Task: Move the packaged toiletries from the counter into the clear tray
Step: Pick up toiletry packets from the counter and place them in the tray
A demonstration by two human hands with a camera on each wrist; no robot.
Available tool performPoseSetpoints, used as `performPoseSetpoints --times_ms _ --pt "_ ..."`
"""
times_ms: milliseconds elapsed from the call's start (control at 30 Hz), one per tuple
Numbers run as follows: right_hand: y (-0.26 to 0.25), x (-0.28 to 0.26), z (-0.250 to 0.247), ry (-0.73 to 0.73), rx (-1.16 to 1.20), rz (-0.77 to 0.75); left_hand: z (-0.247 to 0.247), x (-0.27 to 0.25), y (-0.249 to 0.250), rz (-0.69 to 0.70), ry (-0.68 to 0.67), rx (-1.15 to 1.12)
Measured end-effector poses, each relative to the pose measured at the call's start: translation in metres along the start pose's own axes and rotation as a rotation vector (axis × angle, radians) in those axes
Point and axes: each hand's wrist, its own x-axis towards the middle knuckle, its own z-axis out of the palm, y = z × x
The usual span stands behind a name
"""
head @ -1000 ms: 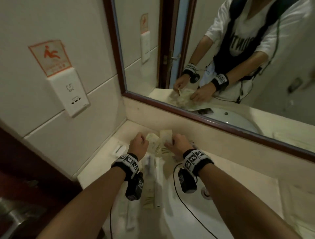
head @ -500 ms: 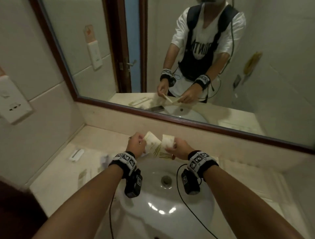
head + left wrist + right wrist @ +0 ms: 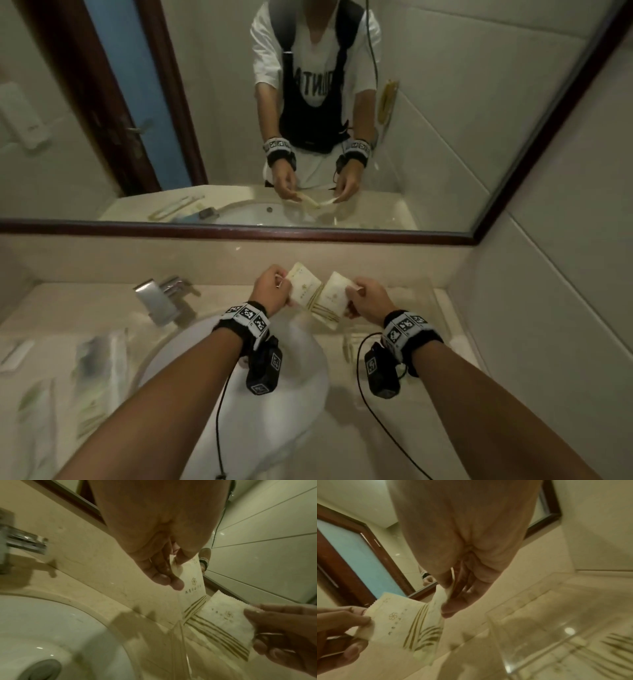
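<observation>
Two cream packets, gold-striped, held up over the surface [image 3: 219, 294] behind the white basin [image 3: 239, 404]. Left packet [image 3: 303, 286] pinched at its outer end between thumb and fingers of left hand [image 3: 270, 287]. Right packet [image 3: 334, 299] pinched likewise by right hand [image 3: 370, 299]. Inner ends overlap between the hands. Clear tray [image 3: 539, 622] on the surface, right of the basin, below right hand. Chrome tap [image 3: 161, 298] to the left.

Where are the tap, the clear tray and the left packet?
tap [image 3: 156, 301]: head view, on its spout.
clear tray [image 3: 494, 628]: right wrist view, on its near wall.
left packet [image 3: 303, 286]: head view, on its printed face.
</observation>
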Motion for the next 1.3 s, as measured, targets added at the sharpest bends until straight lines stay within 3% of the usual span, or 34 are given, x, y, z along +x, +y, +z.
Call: performPoseSetpoints --times_ms 167,300,533,667,933,1167,1300 --pt "0.054 -0.015 -0.051 0.107 0.001 0.112 0.053 0.002 0.010 0.019 -0.073 0.025" --pt "0.090 -0.027 -0.074 0.144 0.025 0.307 0.086 -0.001 0.012 0.013 -0.125 0.042" --pt "0.142 -0.048 -0.096 0.297 0.031 0.574 0.126 -0.007 0.011 -0.014 -0.199 0.059" --pt "0.183 -0.043 -0.099 0.280 0.000 0.658 0.138 -0.009 0.008 -0.031 -0.204 0.062" --pt "0.186 -0.046 -0.103 0.230 0.057 0.687 0.162 -0.012 0.003 -0.079 -0.245 0.001" --pt "0.230 -0.011 -0.086 0.327 0.159 0.679 0.178 -0.014 -0.005 -0.100 -0.294 0.010" --pt "0.213 -0.018 -0.086 0.350 0.138 0.663 0.179 -0.019 -0.005 -0.080 -0.326 0.015"
